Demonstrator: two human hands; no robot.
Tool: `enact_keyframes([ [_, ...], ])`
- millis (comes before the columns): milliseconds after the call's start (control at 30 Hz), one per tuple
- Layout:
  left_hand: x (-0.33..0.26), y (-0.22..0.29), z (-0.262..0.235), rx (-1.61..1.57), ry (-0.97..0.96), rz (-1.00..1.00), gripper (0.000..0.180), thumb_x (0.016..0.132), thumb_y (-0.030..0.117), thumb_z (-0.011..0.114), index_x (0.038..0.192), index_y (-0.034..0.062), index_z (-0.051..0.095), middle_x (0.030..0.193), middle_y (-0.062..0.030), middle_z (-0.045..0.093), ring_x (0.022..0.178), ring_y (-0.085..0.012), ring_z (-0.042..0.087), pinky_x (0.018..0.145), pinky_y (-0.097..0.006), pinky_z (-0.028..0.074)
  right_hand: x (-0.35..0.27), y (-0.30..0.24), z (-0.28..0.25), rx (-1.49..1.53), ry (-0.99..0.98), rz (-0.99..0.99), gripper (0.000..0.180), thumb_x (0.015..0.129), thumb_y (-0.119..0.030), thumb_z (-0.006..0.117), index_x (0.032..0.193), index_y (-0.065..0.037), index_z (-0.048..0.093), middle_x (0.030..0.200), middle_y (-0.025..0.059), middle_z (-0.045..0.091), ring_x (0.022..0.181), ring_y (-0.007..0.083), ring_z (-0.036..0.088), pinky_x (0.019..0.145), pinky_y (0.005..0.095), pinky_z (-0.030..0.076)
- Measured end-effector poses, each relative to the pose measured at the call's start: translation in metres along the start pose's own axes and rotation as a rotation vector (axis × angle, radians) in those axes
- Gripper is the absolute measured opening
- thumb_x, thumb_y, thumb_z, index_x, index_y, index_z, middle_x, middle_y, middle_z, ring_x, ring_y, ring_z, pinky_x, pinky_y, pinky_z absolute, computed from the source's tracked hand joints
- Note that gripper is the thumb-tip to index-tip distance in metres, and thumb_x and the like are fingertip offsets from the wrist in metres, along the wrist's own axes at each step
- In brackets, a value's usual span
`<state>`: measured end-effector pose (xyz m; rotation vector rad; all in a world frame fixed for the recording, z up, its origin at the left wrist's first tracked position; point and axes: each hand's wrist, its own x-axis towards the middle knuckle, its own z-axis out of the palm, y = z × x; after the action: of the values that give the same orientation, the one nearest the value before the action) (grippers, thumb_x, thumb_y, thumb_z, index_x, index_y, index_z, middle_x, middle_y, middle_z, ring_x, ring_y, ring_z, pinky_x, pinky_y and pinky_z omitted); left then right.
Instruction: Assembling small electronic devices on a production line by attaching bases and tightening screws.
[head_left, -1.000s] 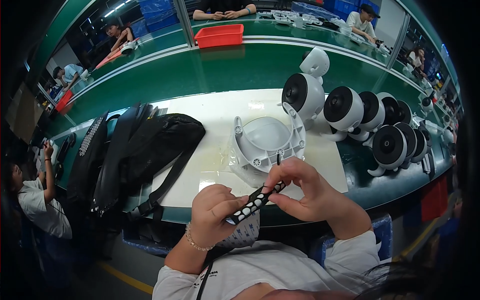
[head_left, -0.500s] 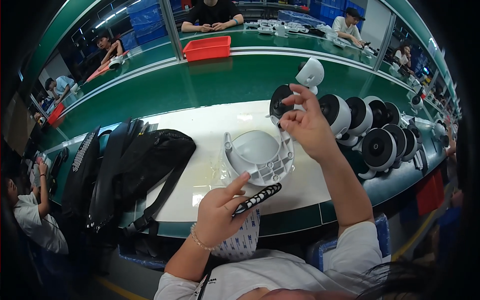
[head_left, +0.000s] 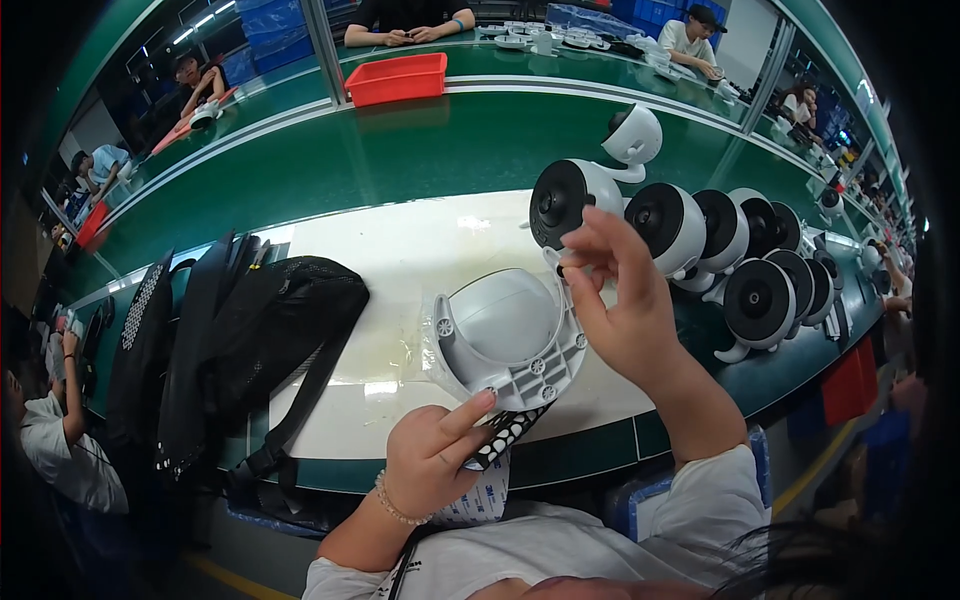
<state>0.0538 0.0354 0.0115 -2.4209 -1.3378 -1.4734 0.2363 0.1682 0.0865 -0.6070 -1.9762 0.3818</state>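
A white plastic housing (head_left: 505, 310) with a rounded dome and a ribbed, curved base (head_left: 515, 382) lies before me on the white mat. My left hand (head_left: 435, 450) grips a black strip with white oval cut-outs (head_left: 510, 430), from which printed white backing paper (head_left: 478, 503) hangs. The index finger of that hand is stretched out onto the base's near edge. At the upper right tip of the base, my right hand (head_left: 632, 315) has thumb and fingertips pinched together, touching the tip. Anything small between those fingertips is too hidden to name.
Several round white-and-black devices (head_left: 760, 300) crowd the right side of the green bench. A black mesh bag (head_left: 285, 320) with straps lies at the left. Beyond the mat are a red bin (head_left: 397, 80) and a metal post (head_left: 322, 50). Other people sit around the benches.
My right hand has come down to the base's upper right tip. My left index finger now rests on the base's near edge, and the black strip has slid partly under it.
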Motion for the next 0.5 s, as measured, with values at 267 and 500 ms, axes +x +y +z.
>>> enact_keyframes([
  [267,0.001,0.000,-0.001,-0.019,-0.036,0.010,0.035,0.043,-0.001,0.061,0.078,0.0048,0.061,0.121,-0.0065,0.055,0.053,-0.0195,0.049,0.050,-0.030,0.041,-0.003,-0.015,-0.021,0.008,-0.252,-0.025,0.054,0.074,0.009,0.052,0.122,-0.014,0.049,0.106,0.0115,0.059,0.087,0.0264,0.061,0.069,0.0281,0.049],
  [500,-0.004,-0.003,0.000,-0.002,-0.024,0.010,0.035,0.043,0.000,0.062,0.078,0.0052,0.060,0.123,-0.0066,0.054,0.058,-0.0200,0.053,0.053,-0.031,0.043,0.007,-0.008,-0.006,0.207,-0.107,-0.094,0.059,0.076,0.005,0.059,0.126,-0.006,0.031,0.093,0.0089,0.057,0.092,0.0203,0.057,0.085,0.0334,0.042],
])
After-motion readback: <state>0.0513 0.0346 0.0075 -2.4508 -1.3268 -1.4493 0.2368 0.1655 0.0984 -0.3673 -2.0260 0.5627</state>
